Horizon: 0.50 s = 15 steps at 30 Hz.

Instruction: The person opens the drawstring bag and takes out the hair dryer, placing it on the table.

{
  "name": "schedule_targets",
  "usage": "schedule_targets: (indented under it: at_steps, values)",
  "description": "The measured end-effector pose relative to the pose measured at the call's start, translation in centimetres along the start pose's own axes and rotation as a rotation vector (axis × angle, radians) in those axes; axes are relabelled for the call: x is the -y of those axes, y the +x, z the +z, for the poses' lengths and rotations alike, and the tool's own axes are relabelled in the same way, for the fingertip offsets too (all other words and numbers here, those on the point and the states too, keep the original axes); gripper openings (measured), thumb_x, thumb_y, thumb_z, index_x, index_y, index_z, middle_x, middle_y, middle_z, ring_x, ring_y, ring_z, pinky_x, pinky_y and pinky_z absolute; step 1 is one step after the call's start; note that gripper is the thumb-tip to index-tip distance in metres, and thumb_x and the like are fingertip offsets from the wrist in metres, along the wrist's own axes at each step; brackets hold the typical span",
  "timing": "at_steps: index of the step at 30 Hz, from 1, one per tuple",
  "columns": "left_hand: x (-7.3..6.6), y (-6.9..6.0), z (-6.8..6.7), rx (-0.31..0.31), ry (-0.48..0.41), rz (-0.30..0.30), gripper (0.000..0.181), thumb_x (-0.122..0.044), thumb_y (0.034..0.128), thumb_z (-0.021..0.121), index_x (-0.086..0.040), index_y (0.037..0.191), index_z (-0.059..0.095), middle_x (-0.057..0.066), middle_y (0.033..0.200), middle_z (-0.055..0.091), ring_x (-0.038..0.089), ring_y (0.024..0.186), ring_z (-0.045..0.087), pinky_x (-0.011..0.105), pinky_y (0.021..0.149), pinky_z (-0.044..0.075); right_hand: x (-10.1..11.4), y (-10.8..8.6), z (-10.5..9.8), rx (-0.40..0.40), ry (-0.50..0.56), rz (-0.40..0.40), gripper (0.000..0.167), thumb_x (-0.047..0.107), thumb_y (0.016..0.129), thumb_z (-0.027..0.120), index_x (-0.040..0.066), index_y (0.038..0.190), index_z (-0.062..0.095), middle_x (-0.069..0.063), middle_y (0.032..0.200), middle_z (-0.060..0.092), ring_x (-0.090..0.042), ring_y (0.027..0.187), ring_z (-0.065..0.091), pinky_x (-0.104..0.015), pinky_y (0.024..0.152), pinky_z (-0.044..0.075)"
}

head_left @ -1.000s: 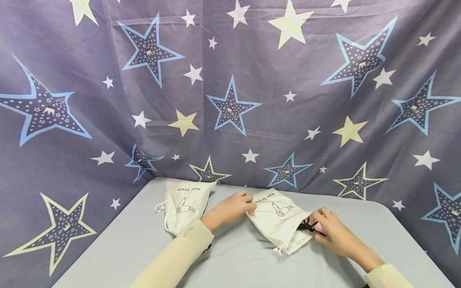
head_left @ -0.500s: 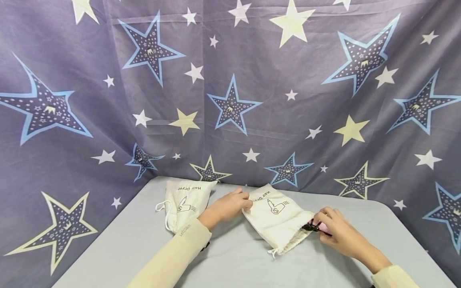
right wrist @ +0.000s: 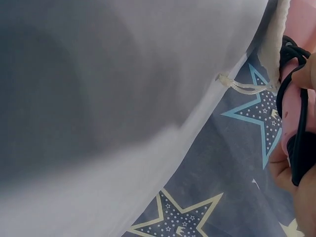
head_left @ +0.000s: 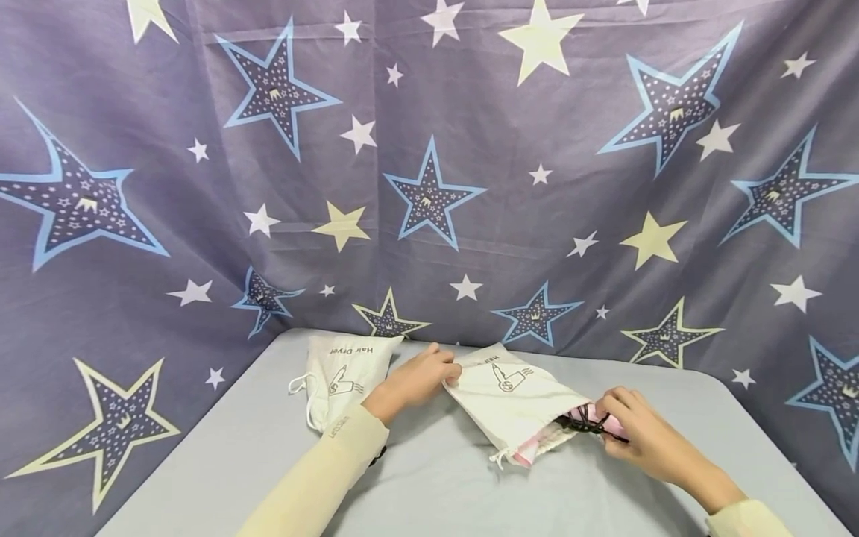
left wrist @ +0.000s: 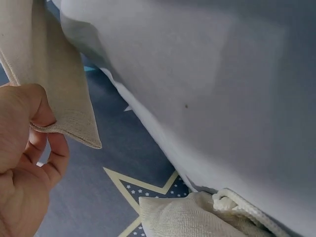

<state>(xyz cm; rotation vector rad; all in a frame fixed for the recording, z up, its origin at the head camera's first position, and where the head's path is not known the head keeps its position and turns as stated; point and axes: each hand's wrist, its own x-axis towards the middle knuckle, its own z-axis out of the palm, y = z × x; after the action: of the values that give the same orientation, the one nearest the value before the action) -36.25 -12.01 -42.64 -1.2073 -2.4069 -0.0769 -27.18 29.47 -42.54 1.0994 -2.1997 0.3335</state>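
The pink device (right wrist: 291, 116) sits at the mouth of the nearer-right cloth bag (head_left: 517, 395), partly inside it. From the head it is mostly a scrap of pink behind a tangle of black cord (head_left: 584, 424); the right wrist view shows its rounded handle, with the cord running along it and a black section at one end. The right hand (head_left: 640, 440) holds it, fingers curled round the handle and cord. A second patch of pink shows at the mouth's lower corner (the head view alone catches this). At the opposite end, the left hand (head_left: 419, 377) pinches the bag's corner; only the left wrist view makes plain the thumb and fingertip meeting on the seam. Further left lies a second bag (head_left: 352, 362), its "Hair Dryer" print readable from the head. Both rest on the pale table (head_left: 436, 477), before a starry curtain (head_left: 470, 112).
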Motion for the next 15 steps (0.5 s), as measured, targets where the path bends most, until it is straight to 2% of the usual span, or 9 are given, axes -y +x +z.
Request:
schedule_targets:
  at_steps: [4,8,10,15]
  values:
    - [0.0,0.0,0.1,-0.021,0.009,0.019,0.034,0.007,0.0807,0.067,-0.022,0.079,0.05,-0.006,0.082,0.047,0.017,0.079,0.042,0.028,0.074,0.04,0.0,0.0,-0.2,0.0,-0.013,-0.007,0.041,0.004,0.063,0.075,0.019,0.097,0.06,0.009,0.105,0.055,-0.011,0.091,0.047,-0.025,0.078,0.04]
    - [-0.3,0.0,-0.1,-0.009,0.008,0.063,0.031,0.005,0.0801,0.07,-0.022,0.08,0.053,-0.006,0.083,0.05,0.018,0.081,0.046,0.029,0.075,0.043,0.1,-0.1,-0.3,0.014,-0.045,-0.022,0.038,0.007,0.064,0.074,0.02,0.097,0.059,0.009,0.105,0.053,-0.011,0.091,0.047,-0.03,0.074,0.044]
    - [-0.5,0.0,-0.2,0.022,-0.004,0.073,0.033,0.006,0.0759,0.072,-0.021,0.081,0.054,-0.005,0.084,0.051,0.018,0.082,0.048,0.03,0.076,0.044,0.1,-0.1,-0.4,0.019,-0.055,-0.03,0.037,0.007,0.065,0.073,0.019,0.096,0.059,0.007,0.106,0.053,-0.012,0.091,0.047,-0.031,0.074,0.045]
    - [-0.9,0.3,-0.9,0.158,-0.051,0.015,0.044,0.012,0.0633,0.071,-0.022,0.089,0.058,-0.008,0.09,0.052,0.016,0.09,0.05,0.029,0.08,0.046,0.2,0.2,-0.6,0.011,-0.068,-0.066,0.036,0.009,0.065,0.073,0.018,0.097,0.06,0.004,0.107,0.055,-0.013,0.092,0.048,-0.028,0.078,0.043]
